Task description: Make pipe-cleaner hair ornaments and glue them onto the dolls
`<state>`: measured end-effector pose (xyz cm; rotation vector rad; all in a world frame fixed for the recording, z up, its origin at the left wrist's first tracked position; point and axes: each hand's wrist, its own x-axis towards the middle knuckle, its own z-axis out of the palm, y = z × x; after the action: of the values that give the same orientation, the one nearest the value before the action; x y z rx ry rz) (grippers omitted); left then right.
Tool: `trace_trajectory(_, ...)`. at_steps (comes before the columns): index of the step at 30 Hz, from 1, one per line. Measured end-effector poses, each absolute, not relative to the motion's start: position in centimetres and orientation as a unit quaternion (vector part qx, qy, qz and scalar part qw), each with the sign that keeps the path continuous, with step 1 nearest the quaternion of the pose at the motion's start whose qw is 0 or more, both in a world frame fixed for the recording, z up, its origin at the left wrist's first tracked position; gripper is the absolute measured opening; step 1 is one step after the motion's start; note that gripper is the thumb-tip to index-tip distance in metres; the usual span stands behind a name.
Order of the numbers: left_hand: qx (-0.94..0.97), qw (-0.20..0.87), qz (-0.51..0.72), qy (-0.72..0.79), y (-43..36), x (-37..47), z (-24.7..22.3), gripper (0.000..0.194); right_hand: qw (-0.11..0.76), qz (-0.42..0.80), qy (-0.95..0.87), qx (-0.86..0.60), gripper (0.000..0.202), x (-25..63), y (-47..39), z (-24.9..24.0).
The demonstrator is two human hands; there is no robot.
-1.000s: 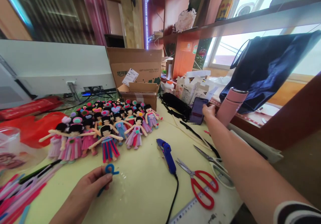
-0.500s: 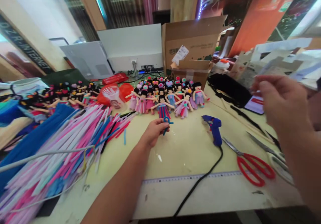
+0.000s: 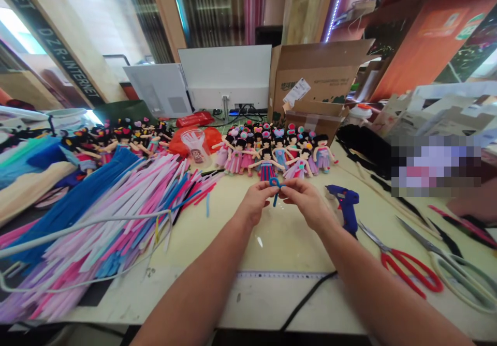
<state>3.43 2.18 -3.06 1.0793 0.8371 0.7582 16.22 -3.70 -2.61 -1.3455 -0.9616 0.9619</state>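
Observation:
Between my two hands is a short blue pipe cleaner (image 3: 275, 200), bent into a small loop at the top with an end hanging down. My left hand (image 3: 257, 201) pinches it from the left. From the other side, the thumb and finger of my right hand (image 3: 305, 197) are closed on it too, close to the loop. Just behind it stands a pipe-cleaner doll (image 3: 267, 167) in a striped red and blue skirt. A blue glue gun (image 3: 348, 206) lies right of my right hand, its lower part and cord partly hidden by the forearm.
Many loose pipe cleaners (image 3: 116, 216) spread over the left. Red-handled scissors (image 3: 411, 268) and pale-handled scissors (image 3: 458, 273) lie at the right. A ruler strip (image 3: 279, 274) runs along the front. More dolls (image 3: 279, 149), a monitor (image 3: 229, 74) and a cardboard box (image 3: 310, 77) stand behind.
My right hand has come in from the far right and now pinches the blue pipe cleaner beside my left hand. The view has turned slightly left.

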Motion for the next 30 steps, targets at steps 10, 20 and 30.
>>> trace_trajectory(10,0.514,0.689,0.372,0.351,1.8,4.1,-3.4,0.018,0.623,0.41,-0.365,-0.557,0.036,16.0,-3.8,-4.2)
trace_trajectory(20,0.565,0.651,0.359,0.357,2.0,4.1,-3.9,0.018,0.622,0.457,-0.324,-0.548,0.04,16.3,-3.9,-4.2)
trace_trajectory(30,0.621,0.597,0.361,0.357,1.8,4.0,-4.0,0.013,0.629,0.473,-0.316,-0.529,0.043,16.4,-3.8,-4.4)
